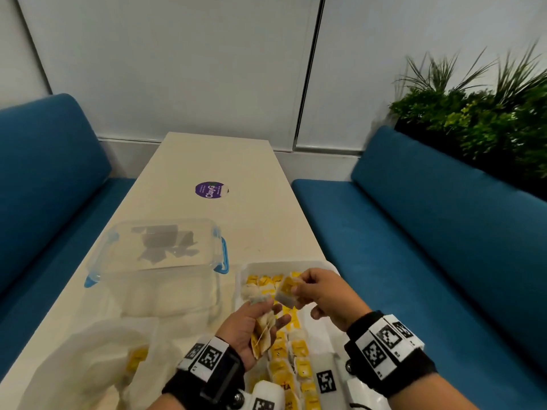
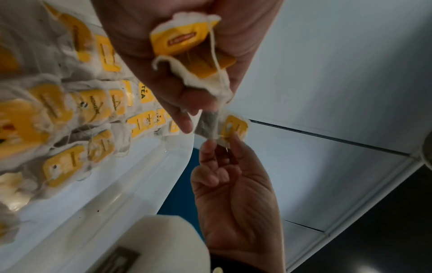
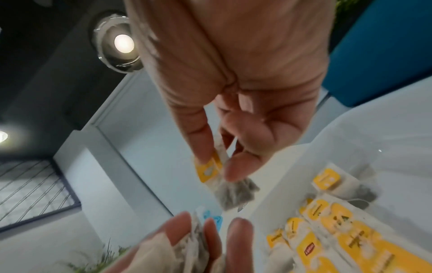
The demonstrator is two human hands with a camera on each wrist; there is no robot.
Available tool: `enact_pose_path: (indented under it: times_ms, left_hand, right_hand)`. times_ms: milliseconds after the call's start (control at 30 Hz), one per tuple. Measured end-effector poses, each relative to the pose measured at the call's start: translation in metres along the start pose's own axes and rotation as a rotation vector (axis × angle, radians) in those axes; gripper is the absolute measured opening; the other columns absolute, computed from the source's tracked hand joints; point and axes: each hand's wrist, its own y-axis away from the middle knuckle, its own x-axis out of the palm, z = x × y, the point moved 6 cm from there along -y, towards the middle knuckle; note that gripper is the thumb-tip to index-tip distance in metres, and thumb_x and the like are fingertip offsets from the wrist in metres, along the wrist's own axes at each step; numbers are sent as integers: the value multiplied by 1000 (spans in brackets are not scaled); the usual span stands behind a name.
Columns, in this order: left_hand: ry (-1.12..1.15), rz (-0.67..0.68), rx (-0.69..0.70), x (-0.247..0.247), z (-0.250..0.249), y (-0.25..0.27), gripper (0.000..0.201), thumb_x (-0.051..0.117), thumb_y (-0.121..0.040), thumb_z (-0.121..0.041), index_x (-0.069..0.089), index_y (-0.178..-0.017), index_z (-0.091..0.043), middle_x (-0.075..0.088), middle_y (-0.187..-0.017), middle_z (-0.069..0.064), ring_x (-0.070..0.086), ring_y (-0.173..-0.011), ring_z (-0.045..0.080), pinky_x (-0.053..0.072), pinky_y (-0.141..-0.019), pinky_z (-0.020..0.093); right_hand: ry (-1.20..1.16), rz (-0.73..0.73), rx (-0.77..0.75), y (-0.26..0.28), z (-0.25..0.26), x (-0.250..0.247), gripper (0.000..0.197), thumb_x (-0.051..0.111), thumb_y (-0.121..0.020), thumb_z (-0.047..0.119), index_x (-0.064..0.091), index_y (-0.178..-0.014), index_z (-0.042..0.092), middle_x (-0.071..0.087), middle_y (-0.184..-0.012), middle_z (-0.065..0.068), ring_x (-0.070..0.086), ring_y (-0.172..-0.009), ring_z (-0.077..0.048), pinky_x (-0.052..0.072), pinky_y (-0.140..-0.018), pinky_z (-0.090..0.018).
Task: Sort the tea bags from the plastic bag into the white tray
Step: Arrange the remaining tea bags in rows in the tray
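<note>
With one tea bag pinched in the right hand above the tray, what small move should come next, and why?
Probably lower the right hand and lay its single tea bag on a bare part of the white tray, next to the rows already there. The bag hangs free of the bunch of tea bags in the left hand, so nothing seems to hold it back.

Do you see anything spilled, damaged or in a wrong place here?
Nothing stands out. The yellow-tagged tea bags lie in rows inside the white tray; both hands hold tea bags above it, and no loose tea is visible.
</note>
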Motion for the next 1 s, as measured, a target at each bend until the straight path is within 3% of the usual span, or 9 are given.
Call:
enact_pose_path:
  times_ms: [133, 267, 333, 400, 567, 633, 733, 900, 1000]
  left_hand:
    - [28, -53, -88, -6, 3, 4, 15, 59, -89, -17, 58, -93, -3, 62, -80, 10, 67, -53, 20, 41, -29, 16]
    - [30, -58, -134, -6, 2, 9, 29, 54, -91, -24, 60, -83, 2, 62, -67, 13, 64, -48, 19, 40, -29, 15]
    - [5, -51, -149, -9, 3, 9, 33, 53, -91, -26, 62, -83, 5, 64, -66, 15, 65, -50, 20, 40, -29, 16]
    - [-18, -43, -160, -11, 3, 11, 35, 52, -91, -27, 64, -83, 5, 65, -68, 16, 65, -50, 20, 41, -30, 16]
    - [-56, -44, -138, -12, -2, 16, 32, 52, -93, -27, 63, -83, 1, 65, -66, 14, 66, -52, 19, 40, -31, 15]
    - [-58, -55, -112, -13, -5, 18, 24, 54, -92, -26, 63, -87, -4, 64, -60, 12, 66, -53, 20, 41, -31, 15]
    - [-79, -65, -91, -14, -7, 19, 18, 55, -91, -24, 64, -93, -9, 63, -59, 14, 65, -53, 19, 42, -32, 16]
    - [-100, -58, -83, -12, -5, 17, 18, 57, -90, -24, 67, -90, -9, 61, -57, 12, 62, -49, 17, 41, -31, 16]
    - [-89, -57, -83, -7, -4, 16, 17, 56, -91, -24, 64, -90, -9, 59, -54, 11, 60, -44, 17, 40, -30, 15]
  right_hand:
    - [-41, -105, 3, -14, -4, -12, 13, 57, -92, 16, 50, -82, 11, 58, -70, -7, 53, -58, -14, 29, -38, -20]
    - [311, -244, 21, -51, -16, -33, 16, 44, -94, 8, 46, -82, 17, 56, -84, -7, 55, -69, -19, 36, -41, -20]
    - [533, -211, 45, -70, -25, -34, 14, 41, -92, 5, 47, -87, 16, 55, -95, -9, 53, -80, -23, 46, -61, -26]
    - [782, -120, 101, -83, -35, -28, 13, 44, -92, 5, 52, -97, 14, 57, -104, -12, 51, -89, -21, 45, -81, -29]
    - [1022, 20, 190, -100, -57, -14, 34, 49, -92, 9, 54, -125, 2, 56, -128, -15, 54, -116, -27, 43, -98, -33]
    - [964, -11, 192, -107, -60, -14, 31, 52, -90, 10, 56, -120, 1, 60, -119, -16, 58, -100, -24, 48, -92, -32]
    - [963, -85, 169, -108, -58, -14, 9, 52, -90, 8, 55, -81, 8, 57, -88, -7, 59, -93, -23, 49, -91, -29]
    - [640, -302, 23, -89, -34, -26, 10, 58, -88, 9, 55, -97, 11, 58, -99, -5, 52, -86, -18, 40, -71, -25]
    - [473, -106, -18, -65, -11, -13, 20, 63, -87, 28, 53, -75, 16, 56, -73, 4, 53, -70, -14, 39, -56, -22]
